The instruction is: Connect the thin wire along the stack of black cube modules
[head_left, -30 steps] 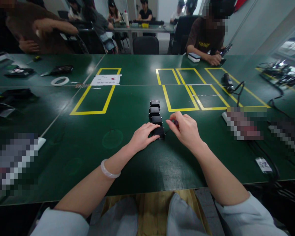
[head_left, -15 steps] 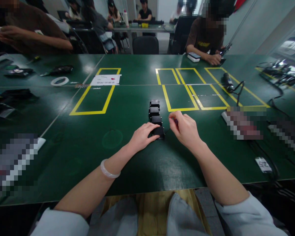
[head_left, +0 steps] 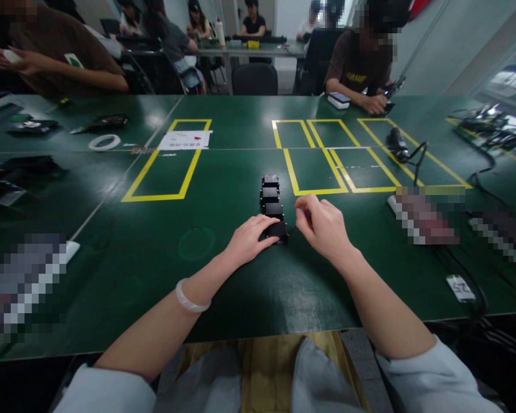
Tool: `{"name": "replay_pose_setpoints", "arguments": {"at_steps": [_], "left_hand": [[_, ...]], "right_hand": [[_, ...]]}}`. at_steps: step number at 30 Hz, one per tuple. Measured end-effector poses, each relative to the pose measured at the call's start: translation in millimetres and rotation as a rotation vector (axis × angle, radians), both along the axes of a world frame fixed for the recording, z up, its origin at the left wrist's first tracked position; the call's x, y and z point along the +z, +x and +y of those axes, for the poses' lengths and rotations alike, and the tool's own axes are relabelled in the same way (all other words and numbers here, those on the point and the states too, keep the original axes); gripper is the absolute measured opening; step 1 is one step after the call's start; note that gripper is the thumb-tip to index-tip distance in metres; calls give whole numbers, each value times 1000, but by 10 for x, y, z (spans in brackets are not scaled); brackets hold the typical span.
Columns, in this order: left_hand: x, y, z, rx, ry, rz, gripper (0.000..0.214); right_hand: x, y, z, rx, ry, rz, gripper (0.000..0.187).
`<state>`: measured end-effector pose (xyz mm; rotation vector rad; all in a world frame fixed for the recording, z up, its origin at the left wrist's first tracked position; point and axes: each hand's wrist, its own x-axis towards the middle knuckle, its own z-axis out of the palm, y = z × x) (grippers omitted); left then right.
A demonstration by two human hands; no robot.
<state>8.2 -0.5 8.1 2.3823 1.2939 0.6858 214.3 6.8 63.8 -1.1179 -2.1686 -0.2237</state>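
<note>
A row of several small black blocks [head_left: 272, 198] runs away from me on the green table [head_left: 223, 269]. My left hand [head_left: 250, 239] rests on the table with its fingers curled against the nearest black block [head_left: 278, 231], holding it from the left. My right hand [head_left: 322, 225] hovers just right of that block, thumb and fingers pinched together on something small and dark that I cannot make out.
Yellow tape rectangles [head_left: 165, 166] mark the table ahead. A tape roll [head_left: 105, 141] and a white card [head_left: 184, 139] lie at the far left, a black tool with a cable [head_left: 399, 144] at the far right. Other people sit along the far edge.
My right hand has drawn slightly toward the nearest block and tightened its pinch. A person at the far left has shifted their arms. My left hand has not moved.
</note>
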Motion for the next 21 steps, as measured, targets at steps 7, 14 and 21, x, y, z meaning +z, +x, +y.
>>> {"name": "replay_pose_setpoints", "arguments": {"at_steps": [7, 14, 21], "left_hand": [[-26, 1, 9, 1, -3, 1, 39], [-24, -3, 3, 1, -1, -2, 39], [-15, -3, 6, 2, -8, 2, 39]], "right_hand": [[-15, 2, 12, 4, -18, 11, 19], [-8, 0, -1, 10, -40, 21, 19], [-34, -3, 17, -6, -25, 39, 22]]}}
